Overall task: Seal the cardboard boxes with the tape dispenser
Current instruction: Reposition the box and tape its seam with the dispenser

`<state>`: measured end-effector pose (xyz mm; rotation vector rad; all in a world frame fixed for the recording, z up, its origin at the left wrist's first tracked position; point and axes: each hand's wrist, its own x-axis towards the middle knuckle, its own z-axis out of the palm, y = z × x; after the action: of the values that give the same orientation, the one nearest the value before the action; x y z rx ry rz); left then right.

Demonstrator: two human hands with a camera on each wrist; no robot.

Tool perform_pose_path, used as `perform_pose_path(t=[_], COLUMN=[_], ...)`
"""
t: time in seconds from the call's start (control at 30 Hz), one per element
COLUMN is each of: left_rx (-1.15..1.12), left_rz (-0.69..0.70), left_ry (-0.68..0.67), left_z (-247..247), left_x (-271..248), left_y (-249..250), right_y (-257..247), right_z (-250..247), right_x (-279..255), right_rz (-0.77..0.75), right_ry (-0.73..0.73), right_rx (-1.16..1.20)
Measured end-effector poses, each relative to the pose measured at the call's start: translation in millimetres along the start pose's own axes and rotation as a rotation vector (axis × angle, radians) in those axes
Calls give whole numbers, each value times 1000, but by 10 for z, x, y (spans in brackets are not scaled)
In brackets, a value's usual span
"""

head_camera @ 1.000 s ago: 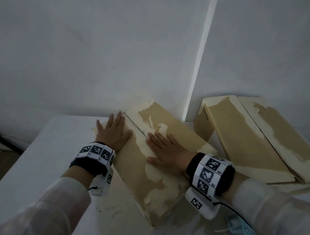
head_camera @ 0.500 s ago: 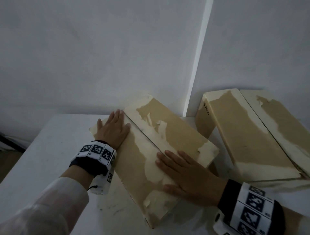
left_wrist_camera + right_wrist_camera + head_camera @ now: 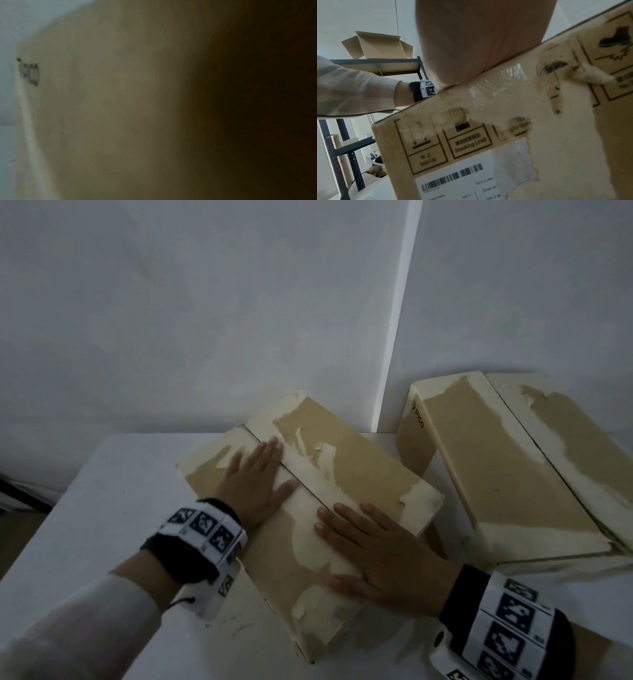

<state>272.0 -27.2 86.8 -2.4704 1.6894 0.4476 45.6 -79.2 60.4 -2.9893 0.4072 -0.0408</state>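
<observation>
A brown cardboard box (image 3: 359, 474) with torn paper patches lies on the white table (image 3: 113, 491), its two top flaps meeting at a centre seam. My left hand (image 3: 255, 477) lies flat on the left flap, fingers straight. My right hand (image 3: 373, 553) presses flat across the seam at the near end. The right wrist view shows the box's end face (image 3: 488, 148) with handling symbols, a barcode label and a strip of clear tape. In the left wrist view only blurred cardboard (image 3: 102, 108) fills the frame. No tape dispenser is in view.
A second cardboard box (image 3: 507, 470) with closed flaps sits at the right, close to the first. White walls meet in a corner just behind both boxes. A dark metal shelf (image 3: 382, 65) with an open carton stands off to the side.
My right hand slid back along the seam toward the near end of the box. My left hand stayed flat on the left flap. The head view shifted slightly.
</observation>
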Motion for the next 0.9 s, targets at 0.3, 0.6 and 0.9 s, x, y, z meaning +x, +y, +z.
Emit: perform_pose_path(t=[0.3, 0.6, 0.9], left_rx=[-38, 31, 29], left_rz=[-148, 111, 382], left_ry=[95, -42, 95], left_z=[-80, 105, 391], left_x=[314, -500, -884], left_y=[-287, 155, 407], right_y=[2, -42, -61], right_z=[32, 0, -18], right_x=[8, -92, -103], right_rz=[5, 90, 72], right_ry=[35, 77, 151], right_rx=[7, 11, 174])
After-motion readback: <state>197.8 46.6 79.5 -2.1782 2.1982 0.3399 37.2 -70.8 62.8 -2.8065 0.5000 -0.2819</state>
